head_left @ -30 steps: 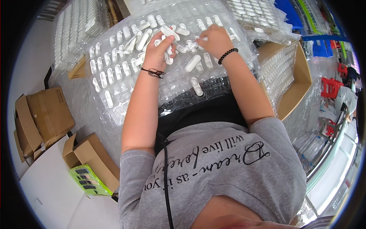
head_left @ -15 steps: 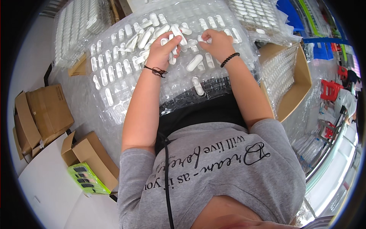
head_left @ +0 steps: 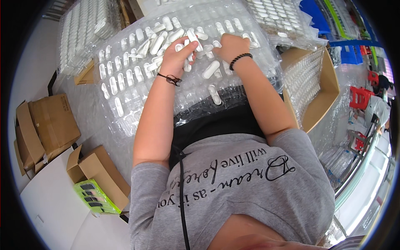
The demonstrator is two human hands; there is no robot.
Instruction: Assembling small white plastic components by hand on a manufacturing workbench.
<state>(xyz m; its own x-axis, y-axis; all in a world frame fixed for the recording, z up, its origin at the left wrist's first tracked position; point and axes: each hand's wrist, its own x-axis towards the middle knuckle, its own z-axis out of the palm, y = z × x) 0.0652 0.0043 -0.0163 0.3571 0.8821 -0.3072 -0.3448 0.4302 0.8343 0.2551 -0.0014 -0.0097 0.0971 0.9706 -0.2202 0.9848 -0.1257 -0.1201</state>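
Observation:
A clear plastic blister tray (head_left: pixel 89 88) spreads out in front of me, with white oblong plastic pieces seated in many of its pockets. My left hand (head_left: pixel 176 57), above the middle of it, is closed around several white oblong plastic pieces (head_left: pixel 192 36). Loose ones lie in a heap (head_left: pixel 157 43) just beyond and left of that hand. My right hand (head_left: pixel 233 48) is curled low over the tray's right part, its fingertips mostly hidden; whatever they grip cannot be made out. One piece (head_left: pixel 216 43) shows beside its fingers. Nearer to me lies a slanted piece (head_left: pixel 211 70).
Stacked filled trays stand at the far left (head_left: pixel 85 35) and far right (head_left: pixel 277 16). An open carton (head_left: pixel 329 89) holding more trays is at my right. Cardboard boxes (head_left: pixel 56 121) sit at the left, with a green-edged package (head_left: pixel 98 198) by a smaller box. Red stools (head_left: pixel 360 96) are farther right.
My right hand has shifted slightly left and down, its wrist turning so the back of the hand covers the fingers. My left hand stays nearly in place with its pieces.

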